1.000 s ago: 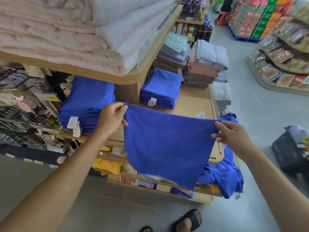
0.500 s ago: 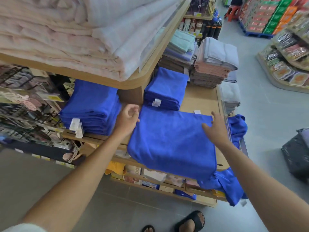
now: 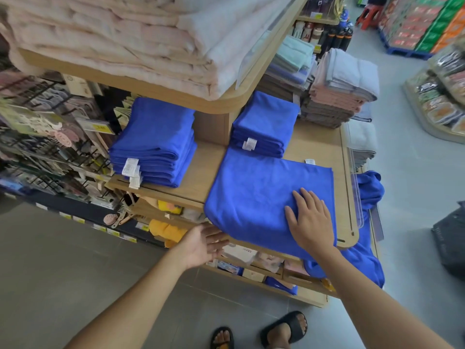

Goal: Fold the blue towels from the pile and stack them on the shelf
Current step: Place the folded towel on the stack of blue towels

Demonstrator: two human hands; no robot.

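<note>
Shelf [image 3: 314,142]: your blue towel [image 3: 256,195] lies flat, overhanging its front edge.
Right hand [image 3: 312,222]: fingers spread, pressing it.
Left hand [image 3: 203,244]: fingers straight, at that edge.

I'm getting bright, even shop lighting.
The wide lens is bowing the shelf [image 3: 208,167] edges, the rack [image 3: 37,137] at left is blurring, and shadows are falling faintly.

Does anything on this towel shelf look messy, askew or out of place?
Yes. A crumpled heap of loose blue towels hangs off the right end of the light wooden shelf, unlike the folded blue stacks. The flat blue towel under the right hand also overhangs the front edge.
</note>
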